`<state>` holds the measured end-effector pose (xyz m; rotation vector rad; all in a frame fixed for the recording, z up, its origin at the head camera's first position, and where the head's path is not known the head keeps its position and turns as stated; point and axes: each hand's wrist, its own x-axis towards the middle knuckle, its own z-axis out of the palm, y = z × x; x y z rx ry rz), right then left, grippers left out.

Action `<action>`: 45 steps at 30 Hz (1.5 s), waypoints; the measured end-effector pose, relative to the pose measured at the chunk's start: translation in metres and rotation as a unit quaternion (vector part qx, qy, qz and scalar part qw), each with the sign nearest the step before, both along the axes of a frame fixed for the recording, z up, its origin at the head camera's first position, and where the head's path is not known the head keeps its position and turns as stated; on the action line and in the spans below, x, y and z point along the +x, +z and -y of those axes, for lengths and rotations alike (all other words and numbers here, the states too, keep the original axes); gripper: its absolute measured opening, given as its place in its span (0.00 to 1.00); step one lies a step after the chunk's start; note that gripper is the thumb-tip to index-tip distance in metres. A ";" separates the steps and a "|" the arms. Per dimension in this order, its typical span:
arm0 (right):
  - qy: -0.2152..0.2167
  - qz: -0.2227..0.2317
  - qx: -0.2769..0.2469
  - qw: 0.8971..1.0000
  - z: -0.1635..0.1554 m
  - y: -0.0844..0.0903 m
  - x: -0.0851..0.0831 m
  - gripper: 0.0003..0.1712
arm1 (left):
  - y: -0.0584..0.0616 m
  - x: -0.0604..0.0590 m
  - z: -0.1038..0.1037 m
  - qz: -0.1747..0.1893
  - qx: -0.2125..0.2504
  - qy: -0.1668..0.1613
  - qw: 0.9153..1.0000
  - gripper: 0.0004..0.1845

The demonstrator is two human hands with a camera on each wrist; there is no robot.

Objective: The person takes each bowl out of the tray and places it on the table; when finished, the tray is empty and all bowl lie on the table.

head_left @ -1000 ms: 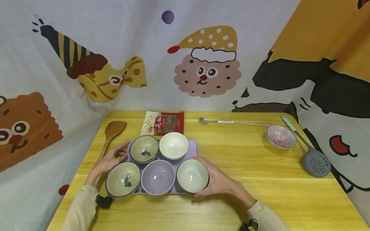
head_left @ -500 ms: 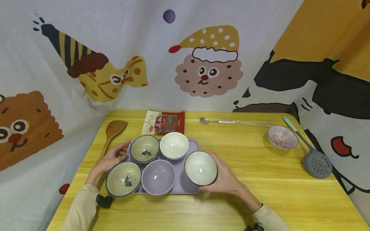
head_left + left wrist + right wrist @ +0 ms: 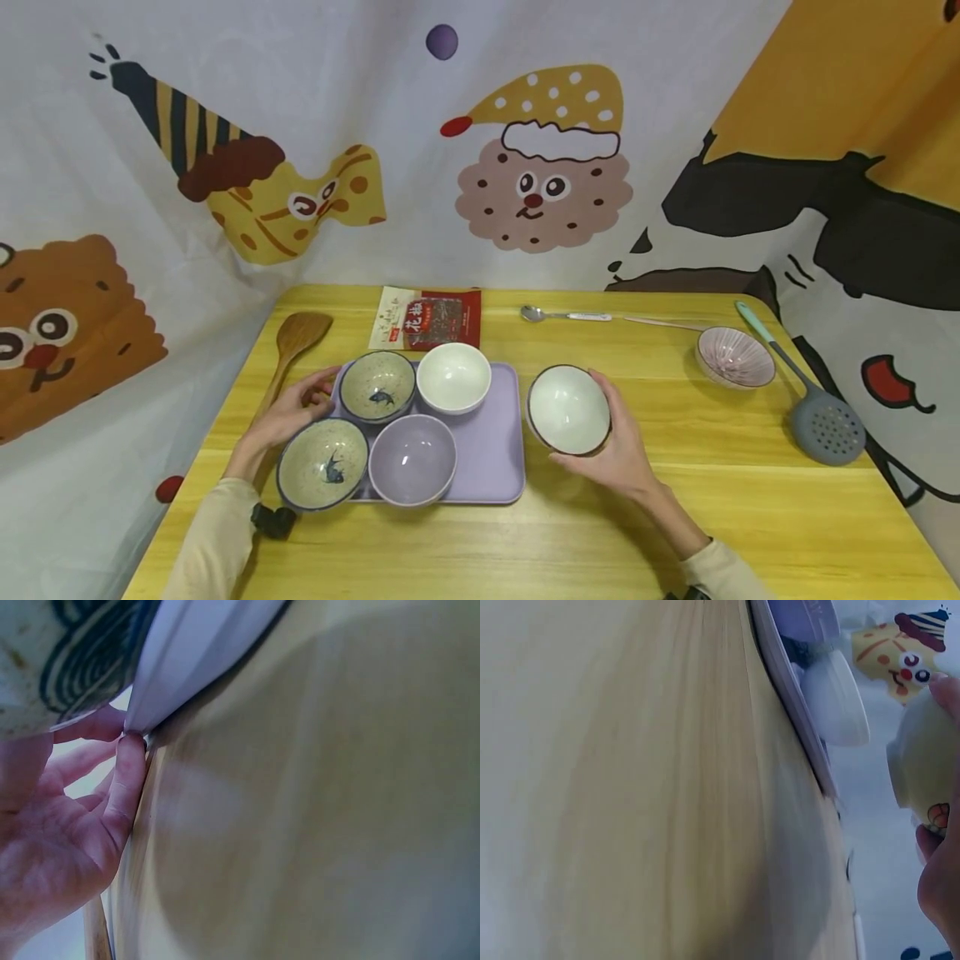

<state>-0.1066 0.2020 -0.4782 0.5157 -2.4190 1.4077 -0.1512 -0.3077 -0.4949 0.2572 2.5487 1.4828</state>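
**Pale bowl held beside the tray, over a yellow wooden table**

The table has a yellow wooden top with fine grain and rounded corners. Around it hangs a white cloth printed with cartoon cookies, a candy and a striped party hat; at the right side the print is orange and black.

A flat lilac tray with rounded corners lies near the front edge. Four round bowls stand on it: two speckled bowls with dark rims and a blue fish painted inside, a smooth white bowl and a glossy lilac bowl.

The right hand holds a fifth bowl just right of the tray, above the table and tilted toward the camera. The fingers are curled around its underside and rim. This bowl is pale inside with a dark rim, and its surface is shiny.

The left hand rests at the left edge of the tray, and in the left wrist view its fingertips touch the corner of the tray with fingers nearly straight.

Farther back lie a wooden spatula, a red and white packet and a metal spoon. At the right stand a ribbed pink bowl and a grey skimmer with many small holes.
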 end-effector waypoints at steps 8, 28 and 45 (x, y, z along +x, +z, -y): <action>-0.074 0.011 -0.013 0.997 -0.027 0.000 0.001 0.72 | -0.001 -0.001 0.000 0.006 0.000 0.004 1.000 0.35; -0.250 0.057 0.006 0.967 -0.099 0.004 0.025 0.71 | -0.003 -0.002 0.001 0.005 -0.011 0.004 1.000 0.35; -0.374 0.078 -0.037 0.923 -0.142 -0.001 0.044 0.64 | -0.001 -0.001 -0.004 -0.008 -0.005 0.012 1.000 0.34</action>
